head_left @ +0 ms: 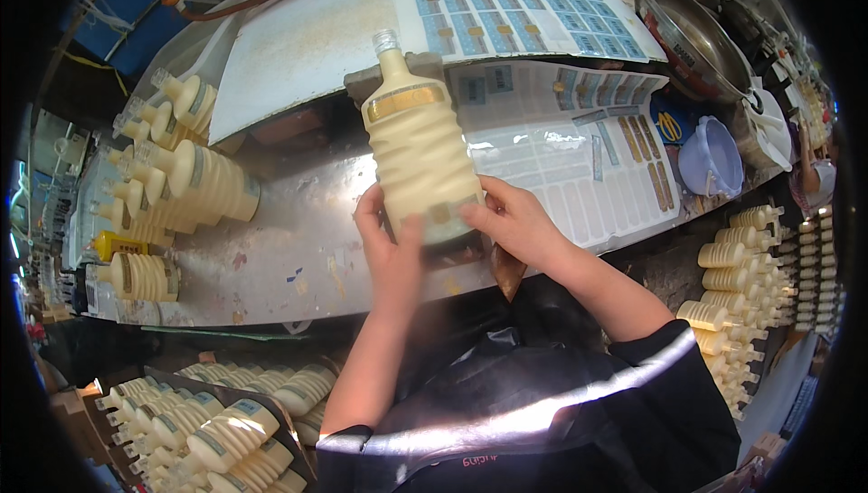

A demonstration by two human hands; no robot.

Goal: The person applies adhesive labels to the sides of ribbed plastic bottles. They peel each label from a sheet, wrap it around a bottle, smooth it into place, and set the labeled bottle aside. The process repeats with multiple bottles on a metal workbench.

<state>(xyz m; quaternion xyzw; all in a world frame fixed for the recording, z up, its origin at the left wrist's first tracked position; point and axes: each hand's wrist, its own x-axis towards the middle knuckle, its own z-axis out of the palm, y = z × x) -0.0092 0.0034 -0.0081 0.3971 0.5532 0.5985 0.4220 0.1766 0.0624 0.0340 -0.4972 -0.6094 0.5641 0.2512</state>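
A large cream bottle with a rippled body, a clear neck and a gold band near its shoulder lies before me, its neck pointing away. My left hand wraps the lower left side of it, slightly blurred. On the other side, my right hand grips the lower right edge, thumb over the front near a small label. Behind the bottle's neck, a brown block-like rest shows in part. A brown pointed piece sticks out under my right hand.
Sheets of blue labels lie on the white board; a sheet with strips is at right. A lilac bucket and a metal basin stand beyond. Cream bottles crowd the left, with more in boxes below.
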